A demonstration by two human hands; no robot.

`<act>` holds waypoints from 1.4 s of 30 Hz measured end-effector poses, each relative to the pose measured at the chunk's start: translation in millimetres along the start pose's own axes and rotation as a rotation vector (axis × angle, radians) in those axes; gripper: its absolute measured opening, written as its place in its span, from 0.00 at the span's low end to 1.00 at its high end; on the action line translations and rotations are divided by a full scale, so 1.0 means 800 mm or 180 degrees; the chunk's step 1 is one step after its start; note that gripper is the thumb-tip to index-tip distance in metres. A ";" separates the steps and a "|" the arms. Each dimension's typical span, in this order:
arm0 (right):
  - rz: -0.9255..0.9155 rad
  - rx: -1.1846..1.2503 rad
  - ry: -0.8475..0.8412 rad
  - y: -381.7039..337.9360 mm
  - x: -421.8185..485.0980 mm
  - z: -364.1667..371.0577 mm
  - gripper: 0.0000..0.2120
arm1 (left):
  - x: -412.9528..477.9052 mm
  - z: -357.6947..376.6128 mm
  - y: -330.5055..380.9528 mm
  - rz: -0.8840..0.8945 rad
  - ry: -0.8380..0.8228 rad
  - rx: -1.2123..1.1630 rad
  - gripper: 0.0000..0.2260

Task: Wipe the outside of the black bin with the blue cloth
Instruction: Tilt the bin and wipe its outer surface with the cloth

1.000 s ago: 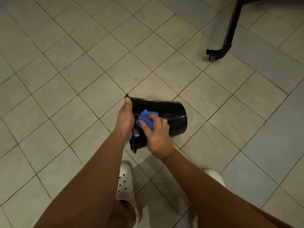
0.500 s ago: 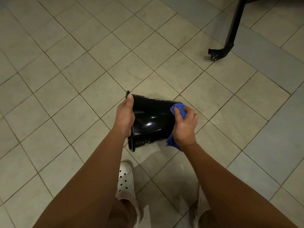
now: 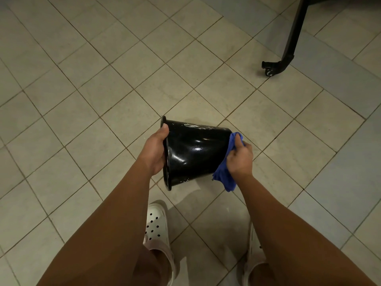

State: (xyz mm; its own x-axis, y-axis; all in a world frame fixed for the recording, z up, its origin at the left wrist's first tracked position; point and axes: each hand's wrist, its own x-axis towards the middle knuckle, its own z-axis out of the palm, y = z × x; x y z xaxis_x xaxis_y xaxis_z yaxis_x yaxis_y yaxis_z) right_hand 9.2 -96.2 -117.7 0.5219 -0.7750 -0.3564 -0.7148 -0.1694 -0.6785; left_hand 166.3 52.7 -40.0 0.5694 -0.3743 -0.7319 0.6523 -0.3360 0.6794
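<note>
The glossy black bin (image 3: 193, 151) is held on its side above the tiled floor, rim to the left, base to the right. My left hand (image 3: 155, 152) grips the rim, thumb on the outer wall. My right hand (image 3: 240, 156) is closed on the blue cloth (image 3: 224, 176), pressing it against the bin's base end; a loose tail of cloth hangs below the hand. Pale smears show along the bin's upper wall.
Beige floor tiles (image 3: 103, 79) run in all directions, with grey-blue tiles at the right. A black furniture leg with a caster (image 3: 270, 70) stands at the upper right. My white perforated clogs (image 3: 157, 226) are on the floor just below the bin.
My right hand has slid the blue cloth along the bin's wall from near the rim to the base end. The left hand has kept its grip on the rim.
</note>
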 end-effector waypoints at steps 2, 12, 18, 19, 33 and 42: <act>0.0081 0.0120 0.0057 0.004 -0.001 0.001 0.18 | 0.000 0.000 0.003 -0.0133 -0.0027 -0.0123 0.21; 0.0282 0.0473 -0.0264 0.012 -0.014 0.005 0.20 | 0.005 0.012 0.013 -0.0398 0.0151 -0.0185 0.39; 0.0245 0.0256 -0.0018 0.015 -0.009 -0.002 0.19 | 0.009 0.003 0.013 -0.0336 0.0161 -0.0161 0.18; 0.0253 0.0221 0.0083 0.015 -0.008 -0.005 0.19 | 0.009 0.003 0.011 -0.0311 0.0189 -0.0138 0.16; -0.0094 0.0263 0.0508 0.010 -0.006 -0.013 0.20 | 0.003 0.017 -0.005 0.0045 0.0594 0.0220 0.27; -0.1097 -0.0274 0.0645 0.024 -0.009 0.003 0.17 | 0.002 0.013 -0.014 0.0199 0.0611 0.0667 0.25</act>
State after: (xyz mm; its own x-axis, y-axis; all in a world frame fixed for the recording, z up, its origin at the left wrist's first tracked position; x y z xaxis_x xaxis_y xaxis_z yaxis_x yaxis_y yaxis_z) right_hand -7.2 -92.0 -129.9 0.6416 -0.7668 0.0222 -0.5548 -0.4838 -0.6769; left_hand 154.7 46.9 -48.2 0.7026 -0.2363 -0.6713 0.5067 -0.4961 0.7050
